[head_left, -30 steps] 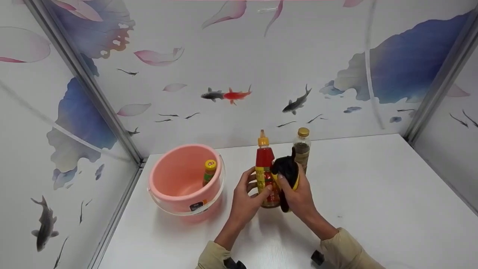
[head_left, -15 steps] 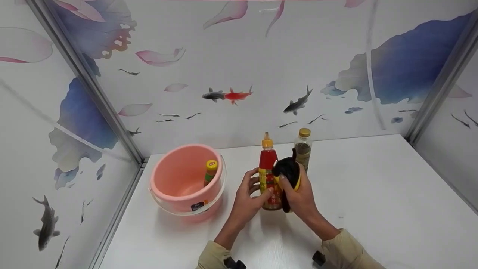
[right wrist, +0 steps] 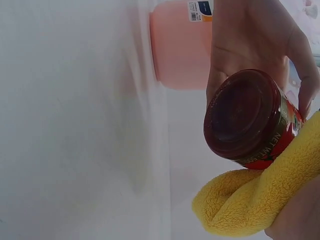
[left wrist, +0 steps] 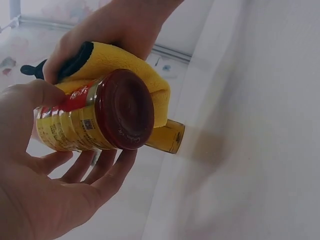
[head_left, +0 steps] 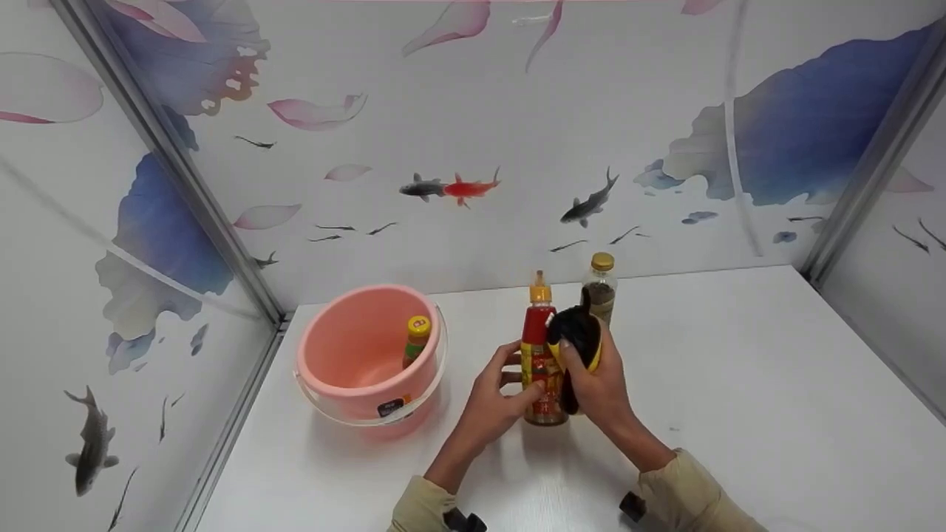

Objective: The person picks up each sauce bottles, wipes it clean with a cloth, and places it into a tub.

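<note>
My left hand (head_left: 491, 399) grips a red sauce squeeze bottle (head_left: 545, 406) with a yellow label and an orange nozzle cap. It is held up off the table, and its dark red base (left wrist: 126, 111) faces the left wrist camera. A folded cloth (head_left: 575, 332), black on one side and fuzzy yellow on the other, is in my right hand (head_left: 604, 388), thumb pressed on its black side. The cloth's yellow side (right wrist: 260, 200) lies against the bottle's flank in the right wrist view. Part of the label is hidden behind the cloth.
A pink bucket (head_left: 355, 403) with a white handle stands to the left, holding a yellow-lidded jar (head_left: 416, 346). Behind my right hand a gold-capped glass bottle (head_left: 602, 292) stands on the white table (head_left: 761, 384). Printed wall panels (head_left: 517, 118) rise at the back and sides.
The sauce bottle has shifted right and nearer to me, with the left hand on it. My right hand and the cloth have moved slightly right. Bucket and glass bottle stay put.
</note>
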`<action>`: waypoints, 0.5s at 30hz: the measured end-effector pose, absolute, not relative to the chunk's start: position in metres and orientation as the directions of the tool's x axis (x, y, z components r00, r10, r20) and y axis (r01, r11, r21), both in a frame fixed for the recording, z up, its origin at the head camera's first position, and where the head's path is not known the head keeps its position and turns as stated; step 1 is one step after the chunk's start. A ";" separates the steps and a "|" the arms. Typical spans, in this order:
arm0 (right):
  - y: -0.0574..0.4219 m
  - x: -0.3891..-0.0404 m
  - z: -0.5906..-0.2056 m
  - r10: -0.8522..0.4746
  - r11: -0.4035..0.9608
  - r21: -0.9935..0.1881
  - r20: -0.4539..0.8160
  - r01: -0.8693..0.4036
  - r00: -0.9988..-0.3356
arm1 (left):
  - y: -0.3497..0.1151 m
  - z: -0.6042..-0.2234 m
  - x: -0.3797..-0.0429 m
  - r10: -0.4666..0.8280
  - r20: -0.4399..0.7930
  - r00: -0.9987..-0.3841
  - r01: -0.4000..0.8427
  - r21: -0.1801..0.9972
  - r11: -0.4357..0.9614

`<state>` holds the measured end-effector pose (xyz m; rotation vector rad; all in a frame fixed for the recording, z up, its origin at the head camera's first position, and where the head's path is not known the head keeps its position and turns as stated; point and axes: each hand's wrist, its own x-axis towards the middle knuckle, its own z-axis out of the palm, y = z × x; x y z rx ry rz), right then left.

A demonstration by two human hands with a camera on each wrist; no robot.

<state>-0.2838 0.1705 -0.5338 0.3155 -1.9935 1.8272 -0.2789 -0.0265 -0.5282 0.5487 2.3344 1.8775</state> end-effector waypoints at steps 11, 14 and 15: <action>0.171 -0.284 -0.534 0.116 0.107 -0.881 0.472 -0.461 -0.874 | -0.022 -0.533 -0.280 0.311 0.174 -0.934 0.250 0.942 0.223; 0.171 -0.284 -0.534 0.111 0.103 -0.880 0.473 -0.463 -0.874 | -0.022 -0.532 -0.279 0.299 0.173 -0.938 0.246 0.942 0.227; 0.171 -0.284 -0.534 0.110 0.103 -0.881 0.472 -0.462 -0.875 | -0.022 -0.532 -0.279 0.295 0.174 -0.939 0.246 0.943 0.225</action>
